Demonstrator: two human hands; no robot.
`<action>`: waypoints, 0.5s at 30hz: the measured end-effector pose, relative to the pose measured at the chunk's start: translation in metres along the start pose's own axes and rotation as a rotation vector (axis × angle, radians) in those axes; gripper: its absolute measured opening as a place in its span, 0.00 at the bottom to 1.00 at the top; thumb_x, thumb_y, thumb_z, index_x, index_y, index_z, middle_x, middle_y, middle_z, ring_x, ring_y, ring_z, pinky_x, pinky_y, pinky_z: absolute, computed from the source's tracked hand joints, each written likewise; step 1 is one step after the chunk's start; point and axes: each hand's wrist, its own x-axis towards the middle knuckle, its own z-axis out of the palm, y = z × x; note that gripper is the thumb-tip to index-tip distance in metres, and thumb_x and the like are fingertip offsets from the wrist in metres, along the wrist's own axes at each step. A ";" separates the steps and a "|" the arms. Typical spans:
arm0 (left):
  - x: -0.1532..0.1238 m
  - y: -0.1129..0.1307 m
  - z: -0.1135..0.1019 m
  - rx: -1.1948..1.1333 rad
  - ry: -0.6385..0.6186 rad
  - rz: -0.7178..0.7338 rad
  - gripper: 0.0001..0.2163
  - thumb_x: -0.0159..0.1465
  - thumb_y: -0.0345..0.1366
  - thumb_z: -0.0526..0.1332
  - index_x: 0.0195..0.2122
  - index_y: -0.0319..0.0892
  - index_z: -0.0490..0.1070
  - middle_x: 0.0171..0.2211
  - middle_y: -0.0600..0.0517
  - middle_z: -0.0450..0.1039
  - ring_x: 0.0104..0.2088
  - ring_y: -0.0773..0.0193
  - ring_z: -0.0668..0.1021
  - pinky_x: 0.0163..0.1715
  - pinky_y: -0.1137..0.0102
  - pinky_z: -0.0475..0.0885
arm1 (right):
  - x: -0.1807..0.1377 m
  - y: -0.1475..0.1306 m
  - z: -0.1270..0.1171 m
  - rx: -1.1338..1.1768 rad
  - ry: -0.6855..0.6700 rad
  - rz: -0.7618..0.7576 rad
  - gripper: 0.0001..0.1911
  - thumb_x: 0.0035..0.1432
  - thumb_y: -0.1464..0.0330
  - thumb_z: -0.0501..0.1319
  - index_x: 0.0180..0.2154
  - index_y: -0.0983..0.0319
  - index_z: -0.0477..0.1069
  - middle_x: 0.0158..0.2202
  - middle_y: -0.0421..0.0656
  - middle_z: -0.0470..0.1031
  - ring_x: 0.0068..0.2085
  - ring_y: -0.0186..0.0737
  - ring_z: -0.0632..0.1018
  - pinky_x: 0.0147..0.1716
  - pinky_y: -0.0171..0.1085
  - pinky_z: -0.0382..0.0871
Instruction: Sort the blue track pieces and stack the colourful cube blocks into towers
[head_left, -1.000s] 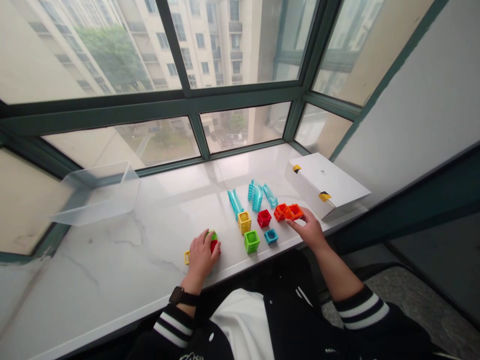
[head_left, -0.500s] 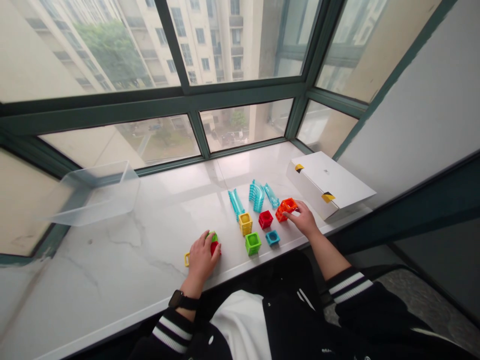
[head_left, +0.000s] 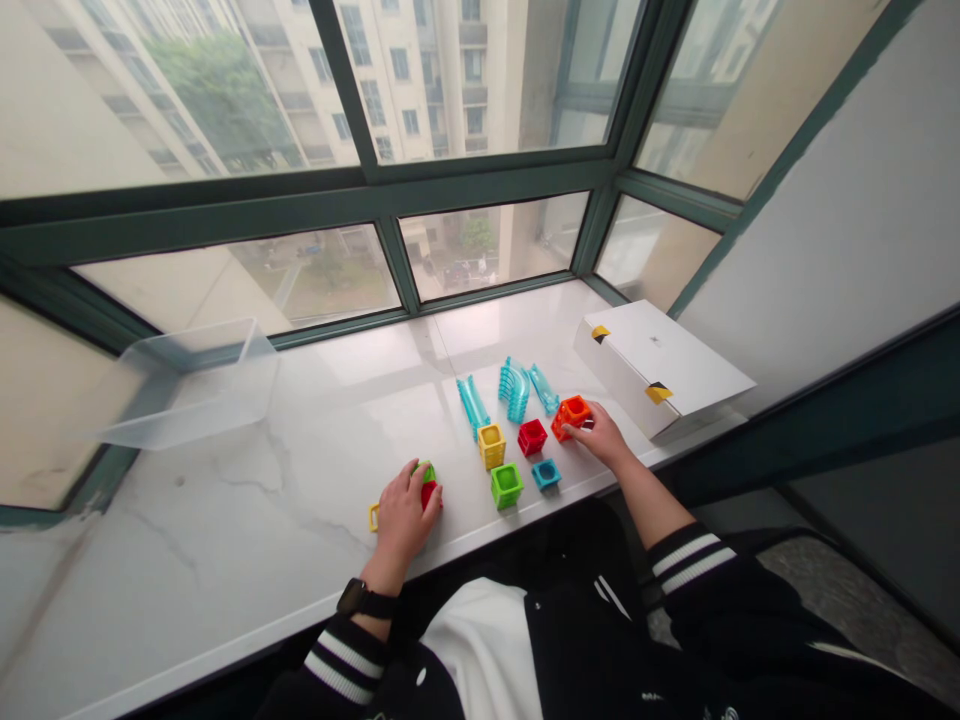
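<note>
My left hand (head_left: 401, 515) lies curled over a small cluster of blocks (head_left: 426, 482) in green, red and yellow near the front edge of the white marble sill (head_left: 262, 500). My right hand (head_left: 600, 435) pinches an orange open-frame block (head_left: 571, 413) that sits stacked on another orange one. Between my hands stand a yellow cube (head_left: 490, 445), a red cube (head_left: 532, 437), a green cube (head_left: 506, 485) and a small blue block (head_left: 546, 473). Behind them lie three teal ribbed track pieces (head_left: 514, 388).
A white cardboard box (head_left: 660, 365) lies at the right end of the sill, close to my right hand. A clear plastic bin (head_left: 195, 385) stands at the back left against the window frame. The sill's front edge runs just before my lap.
My right hand carried the orange block left and back onto the other orange block and now holds it there. My left hand stayed on its cluster.
</note>
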 end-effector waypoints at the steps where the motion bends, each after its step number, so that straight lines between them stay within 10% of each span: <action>1: 0.000 0.000 0.000 0.000 0.001 0.000 0.21 0.73 0.45 0.57 0.63 0.44 0.71 0.66 0.41 0.70 0.61 0.43 0.76 0.62 0.50 0.70 | 0.001 0.000 0.000 -0.007 -0.009 -0.003 0.33 0.51 0.54 0.73 0.57 0.58 0.75 0.56 0.50 0.75 0.53 0.51 0.80 0.49 0.48 0.82; 15: 0.000 0.001 0.000 -0.031 0.012 -0.009 0.21 0.72 0.45 0.58 0.63 0.45 0.72 0.66 0.40 0.70 0.61 0.42 0.76 0.61 0.50 0.71 | -0.001 0.002 0.005 -0.013 0.009 0.033 0.32 0.52 0.56 0.72 0.56 0.59 0.73 0.55 0.51 0.77 0.53 0.53 0.80 0.52 0.52 0.80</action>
